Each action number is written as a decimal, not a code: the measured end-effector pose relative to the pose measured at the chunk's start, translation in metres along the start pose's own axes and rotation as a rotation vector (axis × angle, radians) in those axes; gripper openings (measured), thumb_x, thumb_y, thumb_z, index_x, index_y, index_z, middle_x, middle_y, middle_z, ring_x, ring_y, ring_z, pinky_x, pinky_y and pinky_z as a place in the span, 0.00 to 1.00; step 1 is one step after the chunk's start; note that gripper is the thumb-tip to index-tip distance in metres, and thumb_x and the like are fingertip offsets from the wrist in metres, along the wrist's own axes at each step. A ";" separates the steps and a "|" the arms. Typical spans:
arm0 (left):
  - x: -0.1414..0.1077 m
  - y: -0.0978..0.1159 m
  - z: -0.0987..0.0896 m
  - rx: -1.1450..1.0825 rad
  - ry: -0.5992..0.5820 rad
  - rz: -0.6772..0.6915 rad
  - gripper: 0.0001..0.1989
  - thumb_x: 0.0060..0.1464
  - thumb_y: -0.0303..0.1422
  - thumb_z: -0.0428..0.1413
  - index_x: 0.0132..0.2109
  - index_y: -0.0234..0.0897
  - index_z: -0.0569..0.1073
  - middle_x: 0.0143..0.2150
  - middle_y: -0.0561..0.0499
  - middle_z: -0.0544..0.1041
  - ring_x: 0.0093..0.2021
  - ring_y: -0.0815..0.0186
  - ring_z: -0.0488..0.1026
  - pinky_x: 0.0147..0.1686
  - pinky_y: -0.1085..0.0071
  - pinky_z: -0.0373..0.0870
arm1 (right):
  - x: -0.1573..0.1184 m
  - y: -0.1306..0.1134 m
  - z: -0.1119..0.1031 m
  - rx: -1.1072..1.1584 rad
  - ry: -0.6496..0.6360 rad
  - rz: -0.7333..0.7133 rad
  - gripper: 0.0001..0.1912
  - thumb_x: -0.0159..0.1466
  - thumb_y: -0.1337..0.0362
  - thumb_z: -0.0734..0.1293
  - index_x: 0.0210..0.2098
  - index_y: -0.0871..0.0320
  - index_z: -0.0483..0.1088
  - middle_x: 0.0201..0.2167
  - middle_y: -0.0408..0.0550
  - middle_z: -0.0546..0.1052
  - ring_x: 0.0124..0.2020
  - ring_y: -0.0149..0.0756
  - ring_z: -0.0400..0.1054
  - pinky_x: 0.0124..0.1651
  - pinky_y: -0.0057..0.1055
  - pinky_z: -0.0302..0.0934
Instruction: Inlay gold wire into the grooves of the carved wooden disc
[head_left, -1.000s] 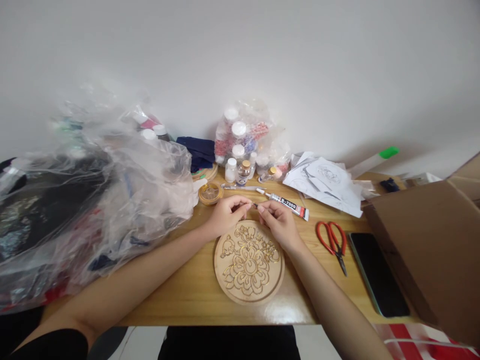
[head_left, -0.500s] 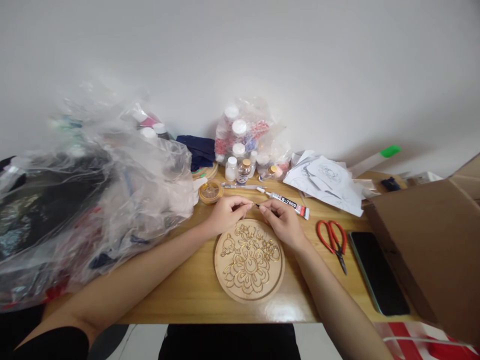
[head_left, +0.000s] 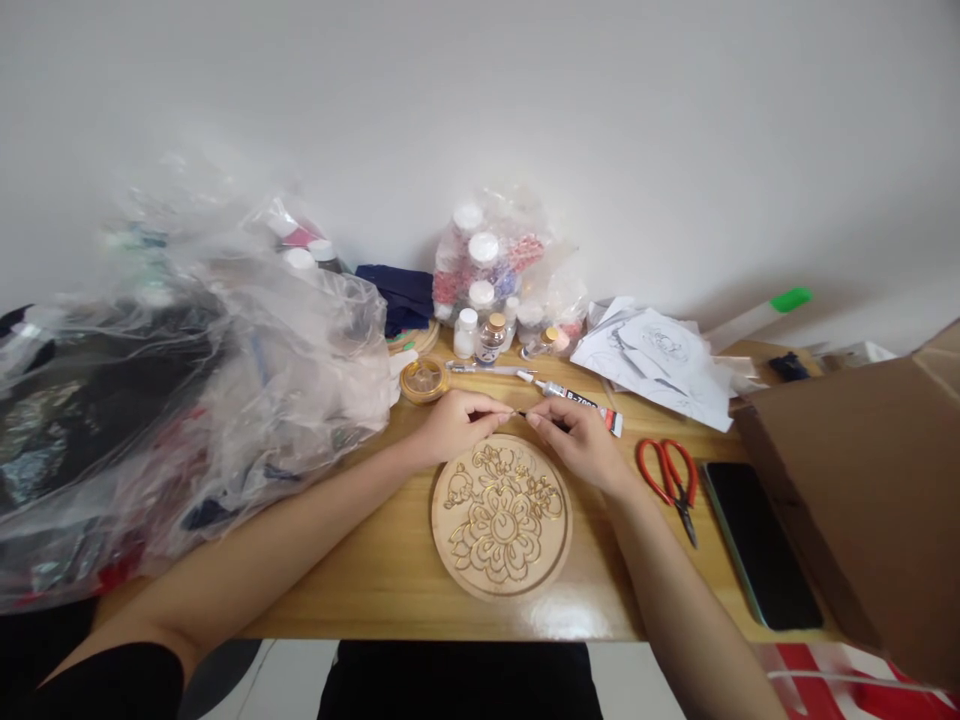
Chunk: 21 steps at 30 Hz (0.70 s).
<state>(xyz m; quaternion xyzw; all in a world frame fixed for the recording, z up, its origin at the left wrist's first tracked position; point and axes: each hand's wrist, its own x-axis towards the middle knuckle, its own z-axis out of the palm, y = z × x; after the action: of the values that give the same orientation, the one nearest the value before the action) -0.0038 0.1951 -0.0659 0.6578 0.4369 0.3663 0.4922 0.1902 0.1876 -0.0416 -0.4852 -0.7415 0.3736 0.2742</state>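
Note:
My left hand (head_left: pixel 465 424) is closed in a pinch, fingertips pointing right, just above the far edge of a round wooden plate (head_left: pixel 555 570). Facing it, my right hand (head_left: pixel 576 438) pinches too, its fingertips nearly meeting the left ones. Something small, thin and dark shows between the two hands, too small to name. Gold wire outlines (head_left: pixel 504 528) form a large flower and smaller blossoms on the plate. Behind my right hand lies a B-7000 glue tube (head_left: pixel 559 390), partly hidden by the fingers. Beyond my left hand sits a round amber spool (head_left: pixel 423 378).
Red-handled pliers (head_left: pixel 679 485) and a phone (head_left: pixel 761 545) lie right, beside a cardboard box (head_left: pixel 855 470). Printed drawings (head_left: pixel 660 360), small bottles (head_left: pixel 491 338) and a pen (head_left: pixel 491 369) are at the back. Plastic bags (head_left: pixel 300 350) cover the left side.
Both hands keep their pinch close together over the plate's far edge, with only a slight shift at the fingertips. The whole view has moved a little.

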 end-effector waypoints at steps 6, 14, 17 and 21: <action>0.000 -0.002 0.003 0.023 -0.028 0.011 0.06 0.50 0.26 0.56 0.33 0.34 0.79 0.34 0.49 0.81 0.31 0.69 0.74 0.32 0.74 0.69 | 0.000 0.006 -0.011 0.013 -0.107 -0.004 0.14 0.63 0.57 0.62 0.29 0.60 0.71 0.26 0.46 0.74 0.28 0.31 0.65 0.32 0.29 0.57; -0.001 -0.001 0.004 0.013 0.033 0.000 0.09 0.55 0.32 0.52 0.36 0.33 0.76 0.23 0.54 0.73 0.22 0.74 0.64 0.23 0.77 0.61 | 0.001 0.007 -0.010 0.189 -0.035 0.091 0.15 0.62 0.53 0.62 0.31 0.59 0.69 0.23 0.41 0.68 0.24 0.28 0.59 0.28 0.26 0.53; -0.001 -0.001 0.005 0.017 0.032 0.008 0.08 0.54 0.31 0.53 0.35 0.33 0.76 0.27 0.52 0.75 0.25 0.73 0.66 0.25 0.76 0.62 | 0.001 0.004 -0.001 0.234 0.051 0.096 0.15 0.61 0.52 0.64 0.32 0.58 0.70 0.25 0.42 0.70 0.26 0.29 0.61 0.30 0.27 0.56; 0.000 -0.002 0.005 0.019 0.006 0.014 0.07 0.53 0.30 0.53 0.34 0.34 0.76 0.29 0.52 0.76 0.28 0.71 0.68 0.27 0.75 0.63 | 0.001 0.000 0.007 0.128 0.093 0.037 0.12 0.60 0.56 0.65 0.34 0.58 0.72 0.31 0.48 0.77 0.32 0.35 0.68 0.37 0.32 0.61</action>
<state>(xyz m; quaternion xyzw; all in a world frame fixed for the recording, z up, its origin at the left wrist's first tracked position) 0.0005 0.1937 -0.0696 0.6644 0.4373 0.3674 0.4821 0.1841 0.1867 -0.0456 -0.4973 -0.6935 0.4022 0.3316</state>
